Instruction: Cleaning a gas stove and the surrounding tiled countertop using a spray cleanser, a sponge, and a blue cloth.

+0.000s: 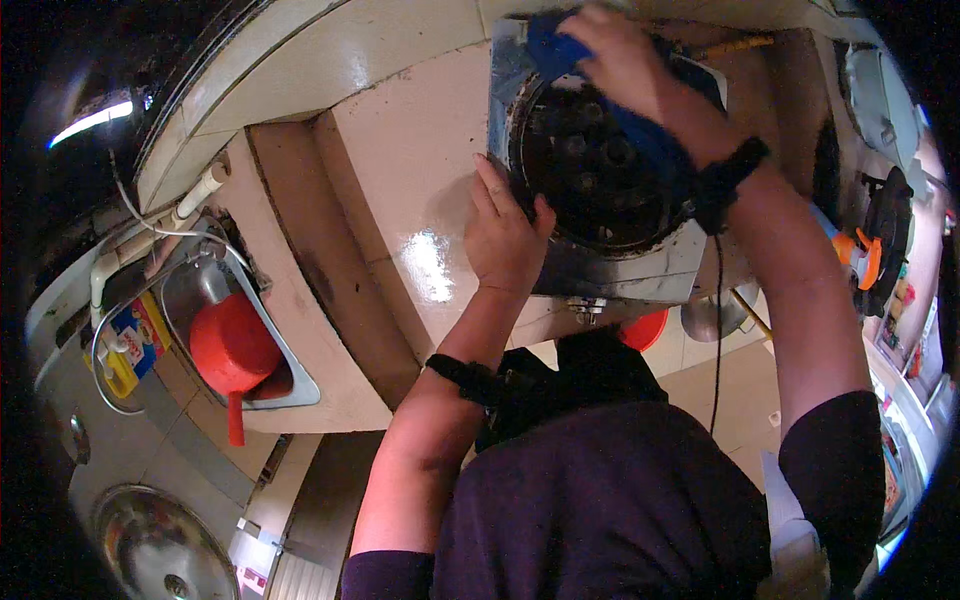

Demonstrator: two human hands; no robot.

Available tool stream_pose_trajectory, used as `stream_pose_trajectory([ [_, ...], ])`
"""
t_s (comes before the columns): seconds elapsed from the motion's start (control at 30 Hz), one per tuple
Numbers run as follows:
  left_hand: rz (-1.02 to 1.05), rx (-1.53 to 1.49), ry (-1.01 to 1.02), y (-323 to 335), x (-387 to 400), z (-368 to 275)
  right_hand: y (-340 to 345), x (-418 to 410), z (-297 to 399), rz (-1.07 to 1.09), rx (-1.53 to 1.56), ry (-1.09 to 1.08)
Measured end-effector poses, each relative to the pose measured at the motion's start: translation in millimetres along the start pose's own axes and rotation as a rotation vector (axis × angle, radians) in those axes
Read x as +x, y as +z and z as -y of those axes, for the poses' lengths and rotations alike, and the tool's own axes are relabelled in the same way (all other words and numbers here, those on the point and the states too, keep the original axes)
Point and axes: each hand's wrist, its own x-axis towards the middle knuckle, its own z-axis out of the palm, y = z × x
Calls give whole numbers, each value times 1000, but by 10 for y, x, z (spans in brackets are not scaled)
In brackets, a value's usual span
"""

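A gas stove with a shiny metal top sits on the tiled counter before me. Its round burner pan is black and grimy. At the stove's far left corner, my right hand presses a blue cloth against the surface; the forearm crosses above the burner. My left hand rests at the stove's left edge, fingers apart, the thumb close to the burner rim. Its palm side is hidden. A control knob shows at the stove's front.
To the left, a red plastic dipper sits in a metal sink. A stepped ledge lies between sink and stove. A metal lid is at lower left. Below the counter are a red basin and a metal pan.
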Motion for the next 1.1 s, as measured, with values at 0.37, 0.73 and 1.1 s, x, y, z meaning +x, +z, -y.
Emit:
stream_pose_trajectory([
  [0.37,-93,37,1,43,-43,83,56,47,162,-22,21,32],
  [0.73,-140,74,75,82,-34,35,-233,-1456,-421,-115,-28,600],
  [1.1,-112,-202,71,50,41,170,-405,-2754,980,86,-47,710],
])
